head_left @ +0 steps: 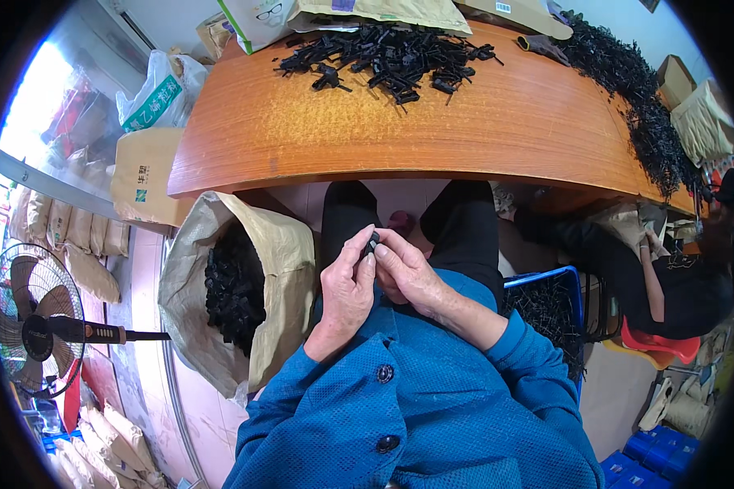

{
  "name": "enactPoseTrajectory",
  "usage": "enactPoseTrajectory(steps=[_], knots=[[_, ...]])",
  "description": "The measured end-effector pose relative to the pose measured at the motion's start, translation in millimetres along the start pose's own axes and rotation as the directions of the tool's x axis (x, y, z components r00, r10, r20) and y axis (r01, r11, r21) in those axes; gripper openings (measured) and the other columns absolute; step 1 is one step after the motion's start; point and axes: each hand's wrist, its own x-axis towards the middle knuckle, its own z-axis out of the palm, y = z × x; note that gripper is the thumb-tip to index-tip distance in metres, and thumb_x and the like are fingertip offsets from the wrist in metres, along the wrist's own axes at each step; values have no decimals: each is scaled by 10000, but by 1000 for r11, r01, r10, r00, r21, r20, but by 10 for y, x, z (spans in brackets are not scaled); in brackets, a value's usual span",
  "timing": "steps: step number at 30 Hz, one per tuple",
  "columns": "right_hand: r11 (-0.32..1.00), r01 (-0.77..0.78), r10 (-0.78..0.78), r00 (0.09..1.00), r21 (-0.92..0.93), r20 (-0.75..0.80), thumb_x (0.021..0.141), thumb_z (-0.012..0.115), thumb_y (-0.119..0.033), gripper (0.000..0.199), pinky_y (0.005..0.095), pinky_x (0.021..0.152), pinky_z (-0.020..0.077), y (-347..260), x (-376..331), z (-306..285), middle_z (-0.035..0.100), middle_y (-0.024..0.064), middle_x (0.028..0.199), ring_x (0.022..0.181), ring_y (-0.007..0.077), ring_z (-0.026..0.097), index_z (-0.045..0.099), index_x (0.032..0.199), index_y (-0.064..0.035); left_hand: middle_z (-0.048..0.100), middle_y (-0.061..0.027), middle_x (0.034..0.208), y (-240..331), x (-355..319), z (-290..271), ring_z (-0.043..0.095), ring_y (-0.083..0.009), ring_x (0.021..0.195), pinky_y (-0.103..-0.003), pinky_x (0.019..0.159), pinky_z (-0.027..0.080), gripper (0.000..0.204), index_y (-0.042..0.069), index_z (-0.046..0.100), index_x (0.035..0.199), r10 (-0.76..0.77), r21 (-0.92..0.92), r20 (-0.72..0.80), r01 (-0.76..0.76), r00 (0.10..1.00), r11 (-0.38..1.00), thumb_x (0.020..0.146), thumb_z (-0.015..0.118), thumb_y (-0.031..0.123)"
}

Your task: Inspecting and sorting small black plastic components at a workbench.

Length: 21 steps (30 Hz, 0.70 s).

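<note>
Fingers (357, 243) of the left hand (347, 287) and the right hand (412, 273) meet above the seated person's lap, both closed in a pinch on a small black plastic piece (373, 244). The piece sits between the thumbs and the forefingers, largely covered by them, so its full shape cannot be told. The forearms wear a teal-blue textured jacket with dark buttons (424, 383), and dark trousers (461, 224) cover the legs, which reach toward the worktop.

The brown wood-grain worktop (481, 134) with a curved near edge spans the view beyond the knees. Near its far edge lies a loose pile of black plastic parts (375, 61), and a longer heap of thin black parts (628, 98) runs along its right end, with a dark glove (544, 47) beside it.

To the person's left stands a large open beige woven sack (285, 261), holding chunky black pieces (235, 293). Farther left is a black pedestal fan (39, 334), with filled pale sacks (65, 224) stacked behind it. To the right, near the person's hip, a blue plastic crate (577, 318) holds thin black pieces (542, 310). Past it, a dark-clothed co-worker (624, 269) bends forward beside a red plastic seat (665, 346).
</note>
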Motion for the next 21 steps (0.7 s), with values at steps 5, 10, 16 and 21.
enactPoseTrajectory(steps=[5,10,16,21], knots=[[995,4,-5,1000,-103,-11,1024,383,-214,285,191,387,221,24,80,-6,374,-62,588,440,24,295,445,1286,-121,641,-188,1071,-18,6,1,654,-301,957,-348,812,527,346,-2,576,1185,131,148,-57,-121,990,982,844,540,-46],[892,-56,162,966,-448,203,975,482,-229,249,235,497,414,-110,369,-434,540,-3,678,571,73,507,578,1128,-57,642,-117,1018,-328,-33,30,664,-190,864,-298,711,535,405,37,492,1264,-135,-83,89,142,987,986,871,525,-57],[238,181,-413,908,-954,69,866,624,-337,316,385,725,512,-788,1059,-877,661,146,847,812,275,648,619,956,-34,612,-110,961,-442,-32,-139,646,-195,844,-265,706,523,359,111,408,1321,-379,-609,381,537,843,584,967,455,86],[-40,-222,-588,794,-974,-157,860,605,-372,336,444,746,495,-1036,1686,-1119,653,187,869,861,376,625,592,954,-50,611,-129,945,-546,-119,-71,639,-232,846,-292,705,531,182,124,455,1151,-409,-706,637,708,654,32,996,445,218]])
